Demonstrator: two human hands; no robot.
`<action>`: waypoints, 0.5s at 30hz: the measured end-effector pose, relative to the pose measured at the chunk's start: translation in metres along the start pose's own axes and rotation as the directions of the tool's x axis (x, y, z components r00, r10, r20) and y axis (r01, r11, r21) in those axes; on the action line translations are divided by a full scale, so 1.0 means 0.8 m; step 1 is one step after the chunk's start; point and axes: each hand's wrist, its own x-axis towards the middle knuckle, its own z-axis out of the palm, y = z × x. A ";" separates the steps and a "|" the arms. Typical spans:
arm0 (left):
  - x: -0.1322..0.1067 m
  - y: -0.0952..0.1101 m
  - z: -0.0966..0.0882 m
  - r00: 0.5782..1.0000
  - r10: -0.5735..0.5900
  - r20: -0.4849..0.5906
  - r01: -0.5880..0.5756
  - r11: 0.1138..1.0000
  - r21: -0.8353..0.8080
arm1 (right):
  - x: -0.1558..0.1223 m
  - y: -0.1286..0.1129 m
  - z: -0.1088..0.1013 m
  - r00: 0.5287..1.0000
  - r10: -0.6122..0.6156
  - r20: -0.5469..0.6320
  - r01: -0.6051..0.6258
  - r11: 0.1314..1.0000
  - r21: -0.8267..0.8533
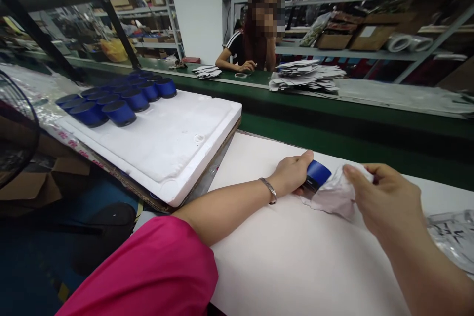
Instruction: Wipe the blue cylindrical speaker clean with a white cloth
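Observation:
My left hand [291,174] is closed around a small blue cylinder [316,176], which lies tilted on the white tabletop [296,266]. My right hand [385,200] pinches a crumpled white cloth or bag [335,195] that touches the cylinder's right end. A bracelet sits on my left wrist and a pink sleeve covers the upper arm. Both hands meet near the far edge of the white surface.
A white foam tray [174,138] at the left carries several more blue cylinders [118,101]. Clear plastic bags [454,234] lie at the right. Beyond a green conveyor [333,123], a seated person [252,44] faces stacks of papers [307,76]. Cardboard boxes sit at the lower left.

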 end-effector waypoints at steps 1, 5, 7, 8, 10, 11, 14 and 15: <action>0.000 0.000 0.000 1.000 0.003 0.008 -0.003 1.000 0.015 | -0.010 0.005 0.000 1.000 -0.014 0.016 0.013 1.000 0.014; 0.000 -0.002 0.001 0.999 0.032 -0.034 -0.030 0.997 0.073 | -0.038 0.005 0.018 0.996 -0.079 0.034 0.079 0.997 0.008; 0.001 -0.003 0.001 0.993 0.072 -0.097 -0.063 0.994 0.095 | -0.037 -0.005 0.031 0.996 -0.081 0.024 0.081 0.997 -0.014; 0.002 -0.003 0.001 0.988 0.085 -0.125 -0.072 0.992 0.107 | -0.033 -0.010 0.037 0.997 -0.075 0.020 0.076 0.997 -0.024; 0.002 -0.004 0.001 0.984 0.096 -0.152 -0.076 0.988 0.133 | -0.019 -0.021 0.044 0.998 -0.059 0.009 0.059 0.998 -0.036; 0.001 -0.004 0.001 0.983 0.101 -0.153 -0.079 0.986 0.145 | -0.010 -0.025 0.046 0.999 -0.049 0.003 0.050 0.998 -0.035; -0.004 -0.004 0.000 0.985 0.130 -0.109 -0.111 0.980 0.165 | 0.013 -0.030 0.041 1.000 0.014 -0.003 -0.014 1.000 0.002; -0.006 -0.004 0.000 0.989 0.124 -0.083 -0.111 0.982 0.150 | 0.016 -0.029 0.036 0.999 0.045 0.003 -0.045 0.999 0.027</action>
